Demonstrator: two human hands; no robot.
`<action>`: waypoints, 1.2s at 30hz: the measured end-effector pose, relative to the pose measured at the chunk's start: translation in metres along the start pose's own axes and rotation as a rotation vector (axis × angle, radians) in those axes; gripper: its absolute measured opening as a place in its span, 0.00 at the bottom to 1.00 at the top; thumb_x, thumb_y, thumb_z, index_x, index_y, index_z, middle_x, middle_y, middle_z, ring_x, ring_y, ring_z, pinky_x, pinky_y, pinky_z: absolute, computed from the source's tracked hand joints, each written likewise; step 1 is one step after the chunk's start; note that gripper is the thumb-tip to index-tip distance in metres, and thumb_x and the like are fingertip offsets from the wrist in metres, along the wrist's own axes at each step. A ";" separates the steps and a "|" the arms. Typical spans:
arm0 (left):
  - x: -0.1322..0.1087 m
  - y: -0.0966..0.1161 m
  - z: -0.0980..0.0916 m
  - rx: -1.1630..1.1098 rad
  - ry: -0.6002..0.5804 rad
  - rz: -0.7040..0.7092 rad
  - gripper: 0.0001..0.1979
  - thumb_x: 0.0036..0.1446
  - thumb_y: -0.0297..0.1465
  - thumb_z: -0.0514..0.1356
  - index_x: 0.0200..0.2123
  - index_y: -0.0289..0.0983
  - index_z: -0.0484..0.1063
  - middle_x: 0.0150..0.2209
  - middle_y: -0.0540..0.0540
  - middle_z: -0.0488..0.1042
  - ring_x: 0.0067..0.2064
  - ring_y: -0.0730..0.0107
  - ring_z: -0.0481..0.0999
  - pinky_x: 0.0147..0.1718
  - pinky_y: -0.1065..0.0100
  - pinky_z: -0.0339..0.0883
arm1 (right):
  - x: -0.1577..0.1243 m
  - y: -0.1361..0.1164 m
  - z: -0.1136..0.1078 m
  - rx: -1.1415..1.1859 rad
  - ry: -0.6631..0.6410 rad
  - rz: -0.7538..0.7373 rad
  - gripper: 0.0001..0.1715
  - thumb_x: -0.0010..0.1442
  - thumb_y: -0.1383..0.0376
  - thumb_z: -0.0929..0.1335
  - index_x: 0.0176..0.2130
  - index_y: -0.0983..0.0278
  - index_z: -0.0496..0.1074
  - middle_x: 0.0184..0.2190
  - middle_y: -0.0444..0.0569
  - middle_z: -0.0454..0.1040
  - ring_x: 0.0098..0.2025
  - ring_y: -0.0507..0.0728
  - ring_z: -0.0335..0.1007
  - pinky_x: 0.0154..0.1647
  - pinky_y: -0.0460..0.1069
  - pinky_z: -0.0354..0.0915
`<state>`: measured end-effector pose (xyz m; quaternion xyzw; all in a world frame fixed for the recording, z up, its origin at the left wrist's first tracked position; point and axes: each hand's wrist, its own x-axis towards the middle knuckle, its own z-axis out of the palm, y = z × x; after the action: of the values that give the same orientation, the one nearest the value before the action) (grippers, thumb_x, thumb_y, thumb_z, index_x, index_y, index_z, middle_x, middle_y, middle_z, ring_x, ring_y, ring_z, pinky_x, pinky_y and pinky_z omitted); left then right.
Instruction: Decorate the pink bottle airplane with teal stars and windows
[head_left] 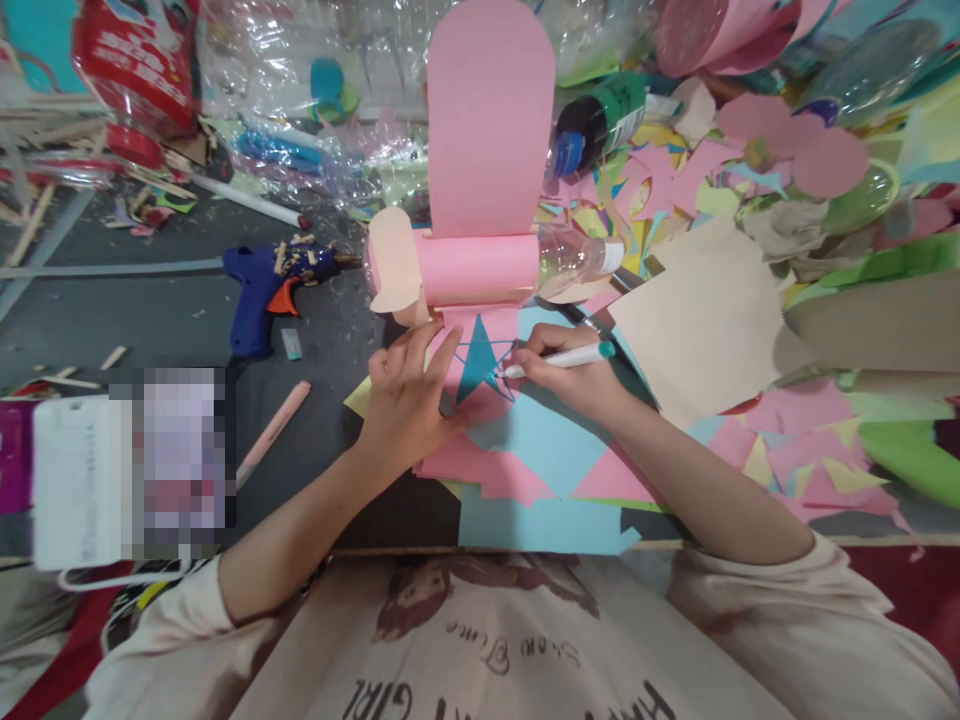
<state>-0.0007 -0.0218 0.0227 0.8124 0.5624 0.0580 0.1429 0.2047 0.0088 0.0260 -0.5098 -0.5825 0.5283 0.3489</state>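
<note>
My right hand (568,365) grips a white marker (562,358) with a green end, its tip on a star drawn in teal (478,362). Part of the star is filled with teal and part is only outlined. The star is on a pink paper wing (491,408) that joins a bottle wrapped in pink paper (480,268). My left hand (409,390) lies with fingers spread on the left side of this wing. A longer rounded pink wing (491,120) stretches away from the bottle's far side. Cream paper pieces (395,262) are fixed at the bottle's left end.
A blue glue gun (259,290) with an orange trigger lies left, near a marker (274,430) and a phone (184,450). Blue paper (555,430) lies underneath. Paper scraps (802,440), cream sheets (712,320) and a dark bottle (600,120) crowd the right. Plastic bottles (262,60) fill the back.
</note>
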 end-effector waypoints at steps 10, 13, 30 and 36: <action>0.000 0.001 0.000 0.034 0.003 -0.007 0.42 0.57 0.57 0.59 0.66 0.36 0.63 0.63 0.29 0.67 0.59 0.40 0.69 0.51 0.51 0.59 | 0.002 0.002 -0.002 0.074 0.063 -0.002 0.17 0.51 0.59 0.69 0.17 0.60 0.63 0.14 0.41 0.66 0.20 0.50 0.61 0.23 0.48 0.57; 0.000 0.001 0.000 0.030 -0.006 -0.012 0.43 0.57 0.58 0.59 0.66 0.37 0.63 0.63 0.29 0.67 0.60 0.40 0.68 0.51 0.52 0.59 | 0.001 0.004 -0.001 0.041 0.051 0.015 0.19 0.52 0.56 0.70 0.17 0.60 0.63 0.16 0.42 0.68 0.20 0.51 0.62 0.24 0.48 0.57; 0.001 0.003 -0.004 0.006 -0.046 -0.034 0.41 0.58 0.55 0.59 0.66 0.35 0.62 0.64 0.28 0.65 0.60 0.39 0.67 0.53 0.50 0.58 | 0.001 -0.005 -0.003 0.073 -0.113 0.011 0.16 0.49 0.61 0.66 0.15 0.60 0.60 0.14 0.40 0.63 0.19 0.49 0.56 0.22 0.47 0.56; 0.000 0.001 -0.002 -0.004 -0.022 -0.013 0.41 0.59 0.55 0.57 0.67 0.35 0.61 0.64 0.29 0.65 0.60 0.39 0.66 0.53 0.50 0.58 | 0.002 0.000 -0.002 0.055 0.065 -0.008 0.16 0.50 0.59 0.68 0.16 0.60 0.62 0.14 0.41 0.65 0.20 0.50 0.60 0.23 0.48 0.56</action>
<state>0.0000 -0.0218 0.0245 0.8091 0.5658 0.0494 0.1510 0.2059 0.0110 0.0265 -0.5146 -0.5581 0.5258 0.3837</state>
